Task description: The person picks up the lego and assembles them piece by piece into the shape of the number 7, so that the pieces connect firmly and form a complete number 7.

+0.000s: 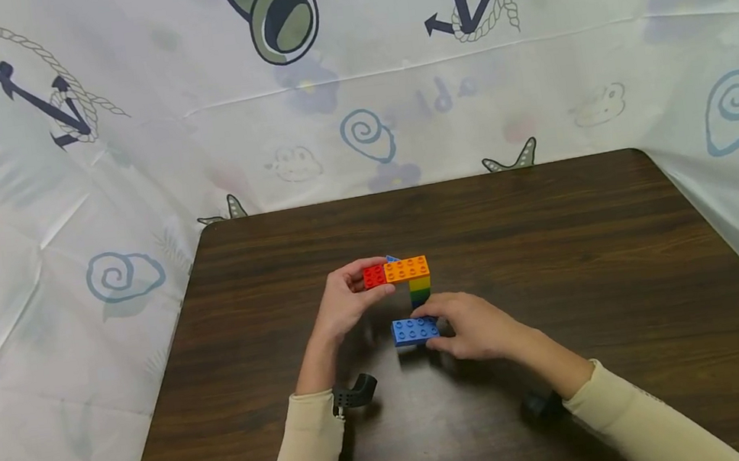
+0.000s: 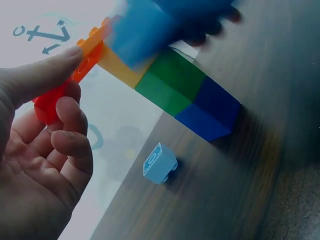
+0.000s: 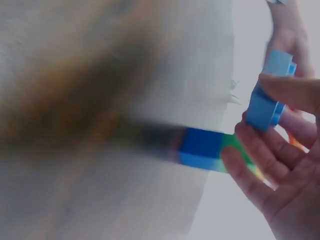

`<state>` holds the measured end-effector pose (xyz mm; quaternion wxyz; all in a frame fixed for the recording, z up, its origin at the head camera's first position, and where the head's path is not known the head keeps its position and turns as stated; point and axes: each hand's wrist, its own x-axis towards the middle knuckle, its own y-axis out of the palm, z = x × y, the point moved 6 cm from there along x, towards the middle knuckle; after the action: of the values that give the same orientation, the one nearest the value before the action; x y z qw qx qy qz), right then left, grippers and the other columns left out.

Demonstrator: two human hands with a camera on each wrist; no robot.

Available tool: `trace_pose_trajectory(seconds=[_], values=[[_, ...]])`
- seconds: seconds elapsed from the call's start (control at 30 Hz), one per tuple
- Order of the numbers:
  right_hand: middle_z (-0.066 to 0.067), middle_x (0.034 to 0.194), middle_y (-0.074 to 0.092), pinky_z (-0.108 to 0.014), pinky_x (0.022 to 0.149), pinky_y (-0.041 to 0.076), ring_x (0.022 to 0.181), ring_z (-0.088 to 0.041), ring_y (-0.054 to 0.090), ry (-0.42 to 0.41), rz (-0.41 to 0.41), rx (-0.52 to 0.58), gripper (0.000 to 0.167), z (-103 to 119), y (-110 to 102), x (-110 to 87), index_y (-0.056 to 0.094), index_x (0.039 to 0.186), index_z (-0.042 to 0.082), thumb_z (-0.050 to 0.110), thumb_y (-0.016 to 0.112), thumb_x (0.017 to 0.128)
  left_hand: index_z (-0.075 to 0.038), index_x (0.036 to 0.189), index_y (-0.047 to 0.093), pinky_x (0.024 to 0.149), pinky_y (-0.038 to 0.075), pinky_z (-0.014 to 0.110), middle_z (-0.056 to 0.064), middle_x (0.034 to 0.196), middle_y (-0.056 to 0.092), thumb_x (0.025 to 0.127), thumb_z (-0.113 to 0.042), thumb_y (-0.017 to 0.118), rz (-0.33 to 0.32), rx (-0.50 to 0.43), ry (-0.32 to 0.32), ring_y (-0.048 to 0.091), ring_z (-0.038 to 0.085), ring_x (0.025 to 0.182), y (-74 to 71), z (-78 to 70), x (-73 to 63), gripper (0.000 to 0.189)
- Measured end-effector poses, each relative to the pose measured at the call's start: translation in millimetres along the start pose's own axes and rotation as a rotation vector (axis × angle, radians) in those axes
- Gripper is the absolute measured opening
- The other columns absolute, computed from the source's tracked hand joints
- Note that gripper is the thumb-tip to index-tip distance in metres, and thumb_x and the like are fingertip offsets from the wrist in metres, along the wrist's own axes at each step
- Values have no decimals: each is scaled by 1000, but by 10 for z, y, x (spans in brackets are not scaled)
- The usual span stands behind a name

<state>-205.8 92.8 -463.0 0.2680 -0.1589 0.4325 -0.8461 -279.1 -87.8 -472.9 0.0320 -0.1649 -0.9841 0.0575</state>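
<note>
Fingers: your left hand [image 1: 342, 304] pinches the red brick [image 1: 373, 276]; your right hand [image 1: 474, 327] grips the blue eight-stud brick [image 1: 413, 331].
Tower [image 1: 421, 289]: steady it upright, keeping the blue brick level.

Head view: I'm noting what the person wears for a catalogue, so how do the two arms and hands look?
The left sleeve and right sleeve are plain cream and long. A black curved piece sits at the left cuff; a dark piece near the right one is unclear. The left hand and right hand wear no gloves.
</note>
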Motion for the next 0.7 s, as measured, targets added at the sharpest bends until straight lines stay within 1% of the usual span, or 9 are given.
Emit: trace_pose_trajectory(seconds=[0.13,0.23,0.3,0.37,0.43,0.57,0.63,0.67,0.7], values=[[2,119,64,-36,82,53,92,-17,60,-120,-82,58,46,125,-265,-1,63,127,14,22,79,85,-7,125,66,81,55,30,10,112,69,84,-11,79,16,18,-3,66,26,94,-6,-8,5,43],[0,117,64,-35,79,54,89,-14,58,-186,-193,30,47,214,-470,17,63,127,11,21,80,84,-6,125,66,80,55,29,11,113,68,85,-7,77,26,24,-3,65,26,91,-7,-22,11,41],[-2,117,63,-32,76,53,88,-13,55,-191,-266,-17,48,248,-589,43,62,129,9,21,79,85,-6,124,66,79,55,29,12,113,68,85,-5,76,30,24,-5,65,26,90,-9,-31,16,40],[-4,116,61,-33,77,53,91,-15,55,-170,-318,-61,49,253,-676,91,60,132,7,19,77,87,-5,124,65,79,55,28,12,113,68,85,-5,76,34,28,-14,64,26,90,-13,-35,19,41],[-5,117,60,-33,80,53,96,-16,55,-134,-334,-98,51,235,-724,154,57,136,7,18,74,89,-4,125,65,80,54,28,13,114,68,84,-6,77,39,35,-26,65,26,91,-14,-34,25,43],[-7,119,59,-37,90,51,104,-21,55,-97,-312,-135,51,188,-728,298,55,138,7,17,72,90,-3,128,62,84,54,31,13,119,67,85,-8,77,54,44,-53,66,27,96,-12,-20,36,46],[-8,119,60,-37,91,50,103,-21,55,-100,-296,-149,51,178,-702,366,56,138,8,18,72,91,-2,126,63,83,54,30,12,117,68,84,-8,77,61,38,-40,66,26,94,-10,-23,38,45],[-8,119,60,-37,91,50,103,-21,55,-107,-291,-153,50,179,-689,396,56,138,8,19,72,91,-1,126,63,83,54,31,14,116,68,84,-6,77,67,32,-38,67,27,95,-3,-60,27,44],[-7,119,60,-37,91,50,103,-21,55,-114,-286,-157,50,182,-673,427,57,137,8,19,72,91,-1,124,63,83,54,32,13,115,69,84,-6,77,73,27,-27,67,27,94,-2,-63,29,43]])
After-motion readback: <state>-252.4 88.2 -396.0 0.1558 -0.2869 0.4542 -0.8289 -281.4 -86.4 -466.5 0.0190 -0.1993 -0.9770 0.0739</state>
